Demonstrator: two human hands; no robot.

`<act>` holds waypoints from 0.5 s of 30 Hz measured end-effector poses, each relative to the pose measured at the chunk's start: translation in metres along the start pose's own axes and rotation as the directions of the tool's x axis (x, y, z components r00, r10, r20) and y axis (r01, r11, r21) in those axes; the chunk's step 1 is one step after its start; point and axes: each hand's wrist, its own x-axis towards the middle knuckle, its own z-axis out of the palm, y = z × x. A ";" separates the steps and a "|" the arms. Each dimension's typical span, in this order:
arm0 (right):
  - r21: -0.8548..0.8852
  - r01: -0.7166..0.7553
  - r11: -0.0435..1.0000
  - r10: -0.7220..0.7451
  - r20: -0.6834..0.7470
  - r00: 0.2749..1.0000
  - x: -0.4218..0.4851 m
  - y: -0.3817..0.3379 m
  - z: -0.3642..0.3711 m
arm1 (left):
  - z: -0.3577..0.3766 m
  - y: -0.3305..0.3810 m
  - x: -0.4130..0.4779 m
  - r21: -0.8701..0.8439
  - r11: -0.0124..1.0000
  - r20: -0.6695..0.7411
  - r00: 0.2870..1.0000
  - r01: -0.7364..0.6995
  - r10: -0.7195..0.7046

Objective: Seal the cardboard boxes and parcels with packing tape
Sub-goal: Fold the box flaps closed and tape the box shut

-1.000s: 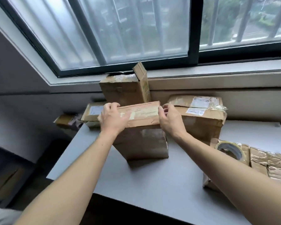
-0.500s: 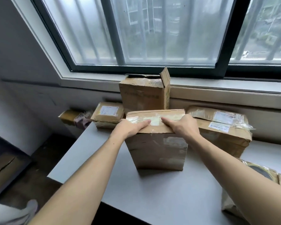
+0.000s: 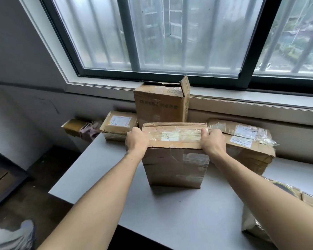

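Head view: a person's left hand (image 3: 136, 140) and right hand (image 3: 212, 142) grip opposite ends of the upright cardboard box (image 3: 175, 165) standing mid-bench (image 3: 101, 170), fingers (image 3: 205, 132) curled over its top edges. The step looks like pressing down the tape strip (image 3: 172, 135). Next likely calls for the tape roll (image 3: 291, 191), half-hidden at right.

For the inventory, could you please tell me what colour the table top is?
The table top is plain light grey, in the head view.
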 end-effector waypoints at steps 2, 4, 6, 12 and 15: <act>0.009 0.005 1.000 -0.006 0.020 1.000 0.000 0.003 0.000 | -0.003 0.001 -0.004 0.011 1.000 -0.029 1.000 -0.005 0.005; 0.043 -0.020 0.999 0.017 0.078 0.997 -0.003 0.003 0.001 | -0.003 0.002 -0.007 -0.012 1.000 0.045 0.999 -0.002 0.003; 0.067 -0.066 0.996 0.056 0.140 0.989 -0.006 0.004 0.003 | -0.002 0.002 -0.011 -0.033 0.999 0.197 0.980 0.007 0.000; 0.042 -0.042 0.998 0.037 0.098 0.994 -0.004 0.003 0.007 | -0.003 -0.006 -0.008 -0.106 0.994 0.180 0.984 0.040 -0.020; -0.017 0.040 0.999 -0.039 0.064 0.997 -0.016 -0.012 0.008 | -0.008 -0.021 0.006 -0.176 0.982 0.124 0.991 0.064 -0.043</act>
